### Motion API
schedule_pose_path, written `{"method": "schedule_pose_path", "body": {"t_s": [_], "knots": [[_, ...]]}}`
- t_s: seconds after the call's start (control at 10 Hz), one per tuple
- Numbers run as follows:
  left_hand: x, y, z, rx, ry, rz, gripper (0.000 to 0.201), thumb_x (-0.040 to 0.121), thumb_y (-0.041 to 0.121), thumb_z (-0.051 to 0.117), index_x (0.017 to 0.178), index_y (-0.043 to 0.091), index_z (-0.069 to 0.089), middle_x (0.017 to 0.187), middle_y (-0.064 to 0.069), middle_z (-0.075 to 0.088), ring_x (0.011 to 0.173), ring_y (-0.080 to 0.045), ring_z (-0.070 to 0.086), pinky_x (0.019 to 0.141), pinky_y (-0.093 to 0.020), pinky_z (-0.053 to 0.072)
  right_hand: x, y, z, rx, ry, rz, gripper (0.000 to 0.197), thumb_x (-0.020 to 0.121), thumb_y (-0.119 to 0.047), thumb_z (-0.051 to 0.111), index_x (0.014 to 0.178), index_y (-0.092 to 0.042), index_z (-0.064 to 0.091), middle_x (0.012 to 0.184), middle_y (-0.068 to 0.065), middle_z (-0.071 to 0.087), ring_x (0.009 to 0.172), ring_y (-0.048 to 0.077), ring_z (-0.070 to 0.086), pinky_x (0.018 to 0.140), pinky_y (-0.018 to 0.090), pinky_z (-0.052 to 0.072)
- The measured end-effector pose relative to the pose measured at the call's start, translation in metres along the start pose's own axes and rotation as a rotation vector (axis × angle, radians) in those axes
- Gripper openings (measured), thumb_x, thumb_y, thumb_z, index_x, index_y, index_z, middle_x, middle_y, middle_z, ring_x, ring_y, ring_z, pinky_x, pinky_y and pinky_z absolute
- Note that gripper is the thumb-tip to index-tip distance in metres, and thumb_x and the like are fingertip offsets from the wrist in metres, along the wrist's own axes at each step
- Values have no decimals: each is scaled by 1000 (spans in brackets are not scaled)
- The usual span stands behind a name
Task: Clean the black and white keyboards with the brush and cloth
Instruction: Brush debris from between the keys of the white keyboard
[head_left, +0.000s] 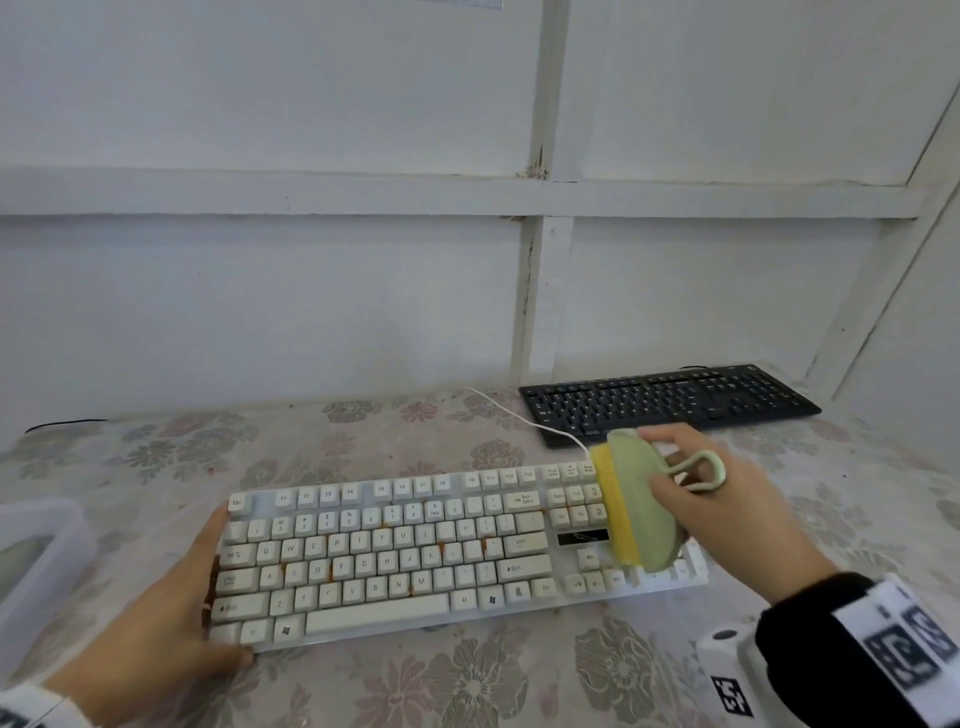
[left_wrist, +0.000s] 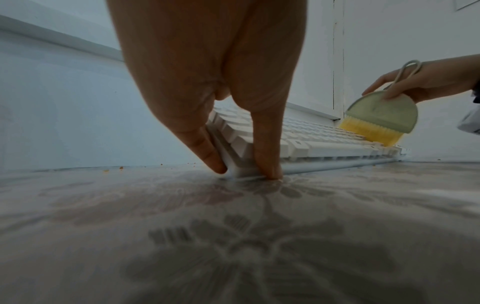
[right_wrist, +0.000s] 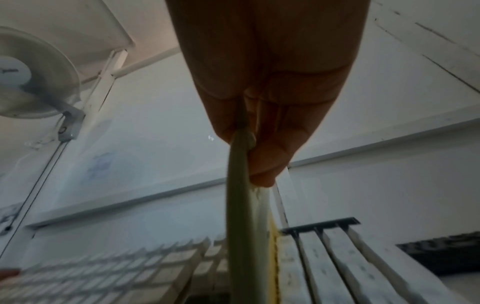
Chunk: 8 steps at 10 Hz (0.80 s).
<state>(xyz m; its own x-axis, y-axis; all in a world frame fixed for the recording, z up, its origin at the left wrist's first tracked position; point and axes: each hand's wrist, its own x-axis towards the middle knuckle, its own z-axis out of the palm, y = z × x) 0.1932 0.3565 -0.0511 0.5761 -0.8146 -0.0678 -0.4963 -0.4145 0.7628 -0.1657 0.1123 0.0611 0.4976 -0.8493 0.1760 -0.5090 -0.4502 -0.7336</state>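
Two keyboards need cleaning: my right hand (head_left: 727, 499) grips the green yellow-bristled brush (head_left: 636, 506) on the crumb-speckled white keyboard (head_left: 415, 551), my flat left hand (head_left: 171, 623) steadies it, the black keyboard (head_left: 670, 402) waits.

White keyboard (head_left: 395, 556): matt plastic keycaps, orange-brown grime between keys. Black keyboard (head_left: 670, 402): matt dark plastic. Brush (head_left: 641, 506): smooth pale-green plastic body, yellow bristles. Table (head_left: 415, 686): floral-printed covering with a slight sheen. Wall (head_left: 260, 291), upper frame: white-painted boards, chipped at joints.
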Motion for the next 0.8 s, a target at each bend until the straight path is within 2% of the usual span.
{"method": "schedule_pose_path", "body": {"t_s": [0.1, 0.2, 0.3, 0.4, 0.5, 0.6, 0.7, 0.8], "knots": [[-3, 7, -1, 12, 28, -7, 131, 43, 10, 88, 104, 89, 3, 94, 36, 63, 83, 6, 66, 68, -27, 54, -12, 9, 3, 17, -92, 53, 36, 86, -6, 55, 91, -42, 59, 76, 9, 62, 55, 18, 48, 47, 27, 44], [-4, 8, 1, 8, 31, 8, 131, 42, 7, 87, 106, 88, 6, 98, 33, 64, 86, 0, 68, 71, -31, 56, -18, 7, -6, 21, -133, 90, 35, 84, -2, 56, 90, -36, 63, 72, 13, 60, 50, 12, 44, 41, 18, 41], [-4, 9, 1, -2, 32, -7, 128, 47, 8, 88, 116, 79, 7, 115, 20, 57, 94, -7, 66, 84, -36, 53, -7, -3, -14, 63, 4, 41, 35, 83, -2, 57, 91, -36, 64, 70, 5, 62, 48, 10, 45, 43, 19, 40], [-5, 11, -1, 26, 34, 29, 128, 42, 14, 85, 108, 87, 3, 102, 22, 63, 85, -3, 69, 70, -29, 55, 7, -14, -9, 147, 71, -15, 37, 85, -4, 57, 94, -40, 61, 82, -6, 65, 65, 17, 57, 49, 22, 47], [-6, 14, -1, 31, 42, 49, 128, 45, 10, 86, 101, 90, 2, 92, 32, 65, 84, 2, 67, 66, -27, 54, 13, -15, 3, 128, 24, -20, 34, 87, -4, 56, 98, -35, 61, 84, -4, 64, 62, 12, 54, 44, 13, 43], [-5, 14, -1, 60, 39, 53, 129, 45, 14, 86, 103, 88, -3, 97, 25, 63, 83, 1, 67, 68, -27, 54, 3, -7, 12, 73, -53, 3, 32, 87, -6, 56, 100, -35, 61, 75, -2, 66, 53, 13, 48, 44, 19, 38], [-5, 11, 0, 75, 43, 58, 131, 49, 13, 87, 108, 86, -4, 105, 25, 59, 86, 4, 66, 69, -27, 55, -13, 0, 13, 75, -95, 3, 35, 87, -6, 56, 93, -40, 61, 73, -4, 65, 54, 14, 48, 48, 27, 40], [-5, 11, 1, 79, 50, 59, 131, 51, 11, 87, 105, 87, -5, 103, 26, 59, 85, 9, 64, 67, -25, 54, -22, -2, 10, 58, -146, 38, 38, 86, -4, 56, 89, -41, 62, 73, 5, 63, 50, 11, 41, 43, 21, 37]]}}
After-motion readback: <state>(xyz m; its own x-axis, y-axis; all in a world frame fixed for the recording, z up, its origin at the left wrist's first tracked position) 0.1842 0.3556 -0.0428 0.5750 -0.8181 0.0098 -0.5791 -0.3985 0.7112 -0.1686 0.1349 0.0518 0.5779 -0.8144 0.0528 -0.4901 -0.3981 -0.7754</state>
